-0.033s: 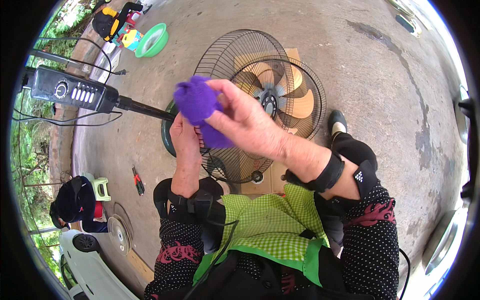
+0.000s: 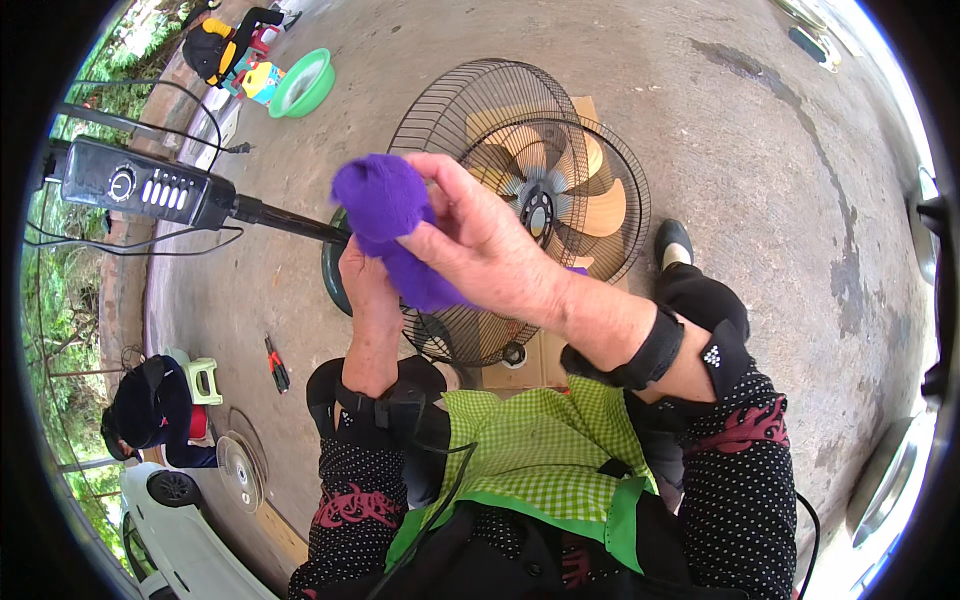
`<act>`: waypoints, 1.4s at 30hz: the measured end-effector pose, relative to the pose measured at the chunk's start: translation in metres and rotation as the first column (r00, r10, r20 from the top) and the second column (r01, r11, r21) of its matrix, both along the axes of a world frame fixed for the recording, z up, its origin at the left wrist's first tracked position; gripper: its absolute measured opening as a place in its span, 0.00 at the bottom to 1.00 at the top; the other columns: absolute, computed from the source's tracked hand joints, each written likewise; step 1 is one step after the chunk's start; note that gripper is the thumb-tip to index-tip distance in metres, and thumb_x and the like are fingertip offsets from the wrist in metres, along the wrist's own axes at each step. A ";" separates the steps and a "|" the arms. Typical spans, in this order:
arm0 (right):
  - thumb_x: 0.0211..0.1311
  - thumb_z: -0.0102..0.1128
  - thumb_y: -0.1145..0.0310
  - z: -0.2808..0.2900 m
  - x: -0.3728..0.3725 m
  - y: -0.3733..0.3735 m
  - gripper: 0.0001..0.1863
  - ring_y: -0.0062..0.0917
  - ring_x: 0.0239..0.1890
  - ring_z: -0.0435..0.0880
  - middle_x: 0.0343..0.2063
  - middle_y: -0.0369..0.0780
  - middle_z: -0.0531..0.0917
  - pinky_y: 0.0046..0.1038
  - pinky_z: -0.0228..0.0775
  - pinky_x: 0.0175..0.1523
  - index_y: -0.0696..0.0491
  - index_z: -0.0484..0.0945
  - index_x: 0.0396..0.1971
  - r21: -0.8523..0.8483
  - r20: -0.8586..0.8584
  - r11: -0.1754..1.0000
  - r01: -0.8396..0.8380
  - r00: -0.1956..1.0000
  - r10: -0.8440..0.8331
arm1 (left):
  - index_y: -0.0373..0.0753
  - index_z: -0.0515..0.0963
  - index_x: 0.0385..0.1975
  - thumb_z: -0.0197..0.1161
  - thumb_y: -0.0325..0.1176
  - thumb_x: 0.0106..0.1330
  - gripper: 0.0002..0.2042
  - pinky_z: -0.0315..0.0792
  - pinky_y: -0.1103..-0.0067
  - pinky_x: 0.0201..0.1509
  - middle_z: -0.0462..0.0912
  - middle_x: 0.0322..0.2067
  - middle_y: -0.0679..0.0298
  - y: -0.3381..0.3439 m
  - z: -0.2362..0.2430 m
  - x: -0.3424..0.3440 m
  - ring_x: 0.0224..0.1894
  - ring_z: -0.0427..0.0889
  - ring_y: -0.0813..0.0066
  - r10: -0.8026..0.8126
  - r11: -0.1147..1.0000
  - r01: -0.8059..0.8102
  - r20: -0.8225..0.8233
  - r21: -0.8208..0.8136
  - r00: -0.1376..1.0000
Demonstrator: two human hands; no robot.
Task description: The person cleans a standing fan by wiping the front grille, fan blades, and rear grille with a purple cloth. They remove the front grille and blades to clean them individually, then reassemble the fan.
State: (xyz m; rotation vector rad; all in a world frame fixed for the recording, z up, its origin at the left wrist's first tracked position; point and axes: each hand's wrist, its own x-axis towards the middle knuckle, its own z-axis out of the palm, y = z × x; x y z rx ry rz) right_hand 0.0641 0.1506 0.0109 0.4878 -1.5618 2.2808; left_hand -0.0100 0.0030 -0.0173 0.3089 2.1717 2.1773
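Note:
My right hand (image 2: 480, 240) grips a bunched purple cloth (image 2: 385, 205) and holds it up in front of me. My left hand (image 2: 368, 285) is just below, its fingers closed on the cloth's lower end. Under both hands a pedestal fan lies on the concrete. Its tan blades (image 2: 595, 210) sit inside a black wire guard (image 2: 625, 170), and a second guard half (image 2: 450, 100) lies behind it. The fan's pole runs left to a black control panel (image 2: 140, 185).
Flattened cardboard (image 2: 583, 108) lies under the fan. A green basin (image 2: 305, 85) and a toy vehicle (image 2: 225, 45) are at top left. Red-handled pliers (image 2: 275, 362) lie on the ground. Another person (image 2: 150, 405) crouches at lower left beside a small stool (image 2: 205, 375).

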 end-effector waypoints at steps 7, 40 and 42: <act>0.55 0.58 0.77 0.008 -0.023 0.016 0.25 0.46 0.41 0.80 0.41 0.45 0.76 0.42 0.77 0.43 0.44 0.70 0.54 0.390 -0.226 0.619 0.682 0.723 -0.653 | 0.41 0.76 0.30 0.55 0.44 0.75 0.15 0.57 0.91 0.17 0.69 0.21 0.77 0.011 0.004 0.010 0.17 0.63 0.93 -0.076 0.989 0.085 0.075 -0.124 0.994; 0.64 0.50 0.69 -0.142 0.007 -0.031 0.19 0.50 0.48 0.81 0.46 0.57 0.75 0.44 0.75 0.52 0.60 0.65 0.52 0.847 0.436 0.527 0.072 0.473 -0.766 | 0.45 0.73 0.28 0.58 0.48 0.72 0.15 0.59 0.87 0.13 0.67 0.17 0.75 -0.021 -0.010 -0.023 0.14 0.64 0.87 0.184 0.981 -0.162 0.269 -0.103 0.945; 0.63 0.50 0.70 -0.132 0.015 -0.036 0.18 0.50 0.48 0.80 0.45 0.56 0.76 0.44 0.75 0.52 0.60 0.65 0.51 0.853 0.415 0.521 0.033 0.565 -0.714 | 0.46 0.72 0.27 0.58 0.47 0.72 0.14 0.58 0.87 0.13 0.67 0.16 0.76 -0.029 -0.010 -0.027 0.14 0.64 0.88 0.173 0.985 -0.158 0.277 -0.076 0.945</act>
